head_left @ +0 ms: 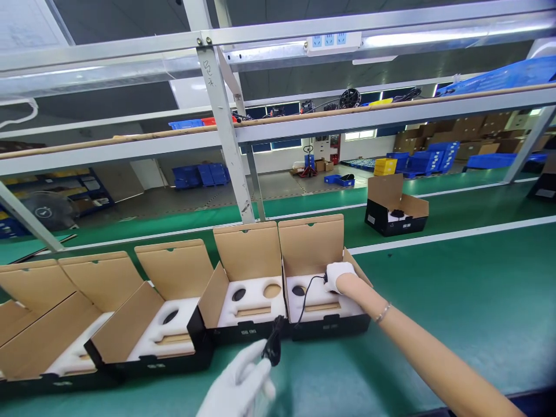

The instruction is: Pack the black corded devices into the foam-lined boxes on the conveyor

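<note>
My right hand (337, 277), in a white glove, reaches into the rightmost open box (317, 246) of the row and pinches one end of a thin black cable (306, 295) over the white foam insert (321, 299). My left hand (238, 385), also gloved, is low in front of the boxes and grips a black bundled plug or cable end (273, 344). The cable runs from the box down toward that bundle.
Several open black boxes with brown lids and white foam inserts stand in a row on the green belt (456, 289). Another open box (393, 208) sits farther back on the right. A metal frame post (226, 133) rises behind the row. Blue crates and cartons fill the far floor.
</note>
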The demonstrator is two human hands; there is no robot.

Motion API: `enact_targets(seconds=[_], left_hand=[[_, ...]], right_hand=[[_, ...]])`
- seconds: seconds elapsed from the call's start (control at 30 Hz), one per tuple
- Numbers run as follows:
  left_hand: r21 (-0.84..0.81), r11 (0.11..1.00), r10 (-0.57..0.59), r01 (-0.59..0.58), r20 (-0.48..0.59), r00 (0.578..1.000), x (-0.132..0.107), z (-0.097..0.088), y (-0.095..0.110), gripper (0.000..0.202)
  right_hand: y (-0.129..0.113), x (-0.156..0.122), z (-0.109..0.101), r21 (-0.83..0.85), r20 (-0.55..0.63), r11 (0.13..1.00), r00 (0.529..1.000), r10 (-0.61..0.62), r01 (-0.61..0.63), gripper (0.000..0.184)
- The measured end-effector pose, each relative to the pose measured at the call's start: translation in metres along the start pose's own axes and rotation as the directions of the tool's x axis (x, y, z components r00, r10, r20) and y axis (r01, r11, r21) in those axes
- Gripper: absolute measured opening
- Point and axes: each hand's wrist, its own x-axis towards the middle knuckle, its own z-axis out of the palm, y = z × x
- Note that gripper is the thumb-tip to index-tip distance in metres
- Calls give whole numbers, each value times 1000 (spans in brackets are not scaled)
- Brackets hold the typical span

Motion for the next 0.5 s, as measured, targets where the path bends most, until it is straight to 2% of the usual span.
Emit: enact_targets(seconds=[0.1,0.17,0.2,0.23,0.27,0.33,0.37,0.4,0.47,0.5], left_hand=[[76,994,87,-85,-29,996,0,1,47,53],[117,979,168,-165,-9,986,4,3,78,42],[150,969,198,-196,0,980,8,5,92,37],[187,956,228,-227,17,973,12,6,105,34],[220,938,266,-270,49,963,18,8,117,32],[260,871,395,-417,134,909,32,14,136,30],[281,815,483,-507,155,862,41,18,143,29],[305,749,573,-588,145,806,51,23,148,29],[395,632,708,-667,55,704,72,34,155,30],[439,595,744,-673,18,668,82,39,156,32]], right_hand=[[4,-8,-12,3,6,999,999,-38,38,26],[7,-28,-28,15,-81,994,991,-104,106,38],[8,-41,-37,48,-144,979,971,-190,198,47],[8,-54,-47,103,-211,939,929,-303,329,57],[7,-68,-56,166,-274,863,863,-424,477,67],[4,-90,-72,292,-382,666,722,-577,686,70],[2,-96,-77,347,-433,606,695,-574,716,62],[0,-99,-80,393,-475,593,707,-524,703,51],[0,-96,-81,487,-548,615,765,-338,621,35],[2,-91,-79,544,-564,608,789,-244,577,34]])
